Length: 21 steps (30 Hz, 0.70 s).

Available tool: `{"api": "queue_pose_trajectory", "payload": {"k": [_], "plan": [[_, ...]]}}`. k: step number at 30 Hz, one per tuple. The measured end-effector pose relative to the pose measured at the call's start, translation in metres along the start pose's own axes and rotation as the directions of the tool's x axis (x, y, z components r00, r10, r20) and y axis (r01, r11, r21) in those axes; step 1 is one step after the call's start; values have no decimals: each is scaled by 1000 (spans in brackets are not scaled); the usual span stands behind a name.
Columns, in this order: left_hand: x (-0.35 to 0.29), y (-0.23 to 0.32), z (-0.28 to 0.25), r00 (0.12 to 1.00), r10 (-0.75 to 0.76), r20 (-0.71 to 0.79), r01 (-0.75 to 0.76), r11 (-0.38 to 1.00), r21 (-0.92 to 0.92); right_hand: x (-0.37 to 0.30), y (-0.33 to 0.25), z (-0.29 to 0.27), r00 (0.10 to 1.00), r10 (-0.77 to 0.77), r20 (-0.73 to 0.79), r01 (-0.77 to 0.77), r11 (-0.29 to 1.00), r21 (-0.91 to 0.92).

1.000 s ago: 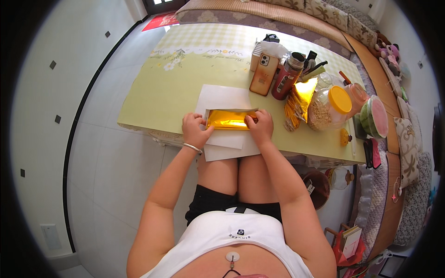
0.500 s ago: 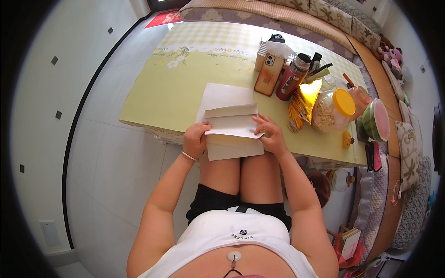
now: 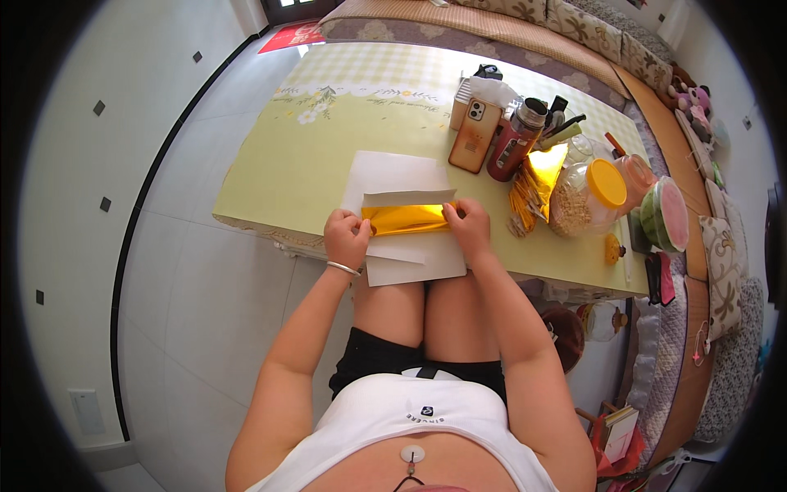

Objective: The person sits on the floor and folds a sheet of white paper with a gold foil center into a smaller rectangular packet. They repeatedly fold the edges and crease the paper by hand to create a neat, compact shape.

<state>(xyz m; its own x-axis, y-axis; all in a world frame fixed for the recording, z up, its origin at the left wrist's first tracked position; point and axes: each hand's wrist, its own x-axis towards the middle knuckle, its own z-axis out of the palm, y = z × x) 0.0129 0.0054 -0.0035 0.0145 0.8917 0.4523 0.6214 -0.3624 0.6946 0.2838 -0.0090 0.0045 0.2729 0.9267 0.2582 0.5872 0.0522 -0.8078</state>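
A sheet of gold foil paper (image 3: 407, 220) is stretched level between my hands, its shiny side showing and its pale back visible as a folded strip along the far edge. My left hand (image 3: 348, 239) pinches its left end, and my right hand (image 3: 469, 229) pinches the right end. Beneath it lie white paper sheets (image 3: 393, 169) on the table, with the near sheet (image 3: 426, 269) reaching over the table's front edge above my thighs.
Right of my hands stand a leaning phone (image 3: 476, 135), a red thermos (image 3: 516, 141), folded gold foil pieces (image 3: 541, 180), a yellow-lidded jar (image 3: 586, 201) and a watermelon-patterned container (image 3: 665, 215). The yellow-green table (image 3: 287, 172) extends left. A cushioned bench runs along its far and right sides.
The near flap of the paper has been folded over, so the gold side now faces up where the pale side showed. Both hands have closed in on its ends.
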Motion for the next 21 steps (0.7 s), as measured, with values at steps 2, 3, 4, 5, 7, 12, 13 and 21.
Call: {"api": "queue_pose_trajectory", "payload": {"k": [2,3,4,5,7,12,13,21], "plan": [[4,-1,6,999,26,-41,-23,997,79,3,2,9,995,-14,-103,11,999,-34],[7,-3,8,999,29,-38,-25,995,96,5,2,11,989,-59,-139,43,993,-110],[10,-4,10,999,32,-34,-28,993,112,6,3,13,980,-105,-170,73,980,-187],[13,-5,11,999,35,-31,-31,991,129,6,3,14,968,-153,-199,98,960,-263],[20,-6,12,999,35,5,-35,984,177,8,5,17,966,-165,-199,96,944,-317],[34,-9,19,997,0,79,-23,959,283,11,9,22,966,-162,-202,70,914,-400],[36,-9,21,996,-11,84,-16,951,309,12,11,24,966,-165,-197,71,909,-411],[41,28,13,947,295,126,-321,862,392,12,10,26,971,-139,-193,22,860,-509]]}}
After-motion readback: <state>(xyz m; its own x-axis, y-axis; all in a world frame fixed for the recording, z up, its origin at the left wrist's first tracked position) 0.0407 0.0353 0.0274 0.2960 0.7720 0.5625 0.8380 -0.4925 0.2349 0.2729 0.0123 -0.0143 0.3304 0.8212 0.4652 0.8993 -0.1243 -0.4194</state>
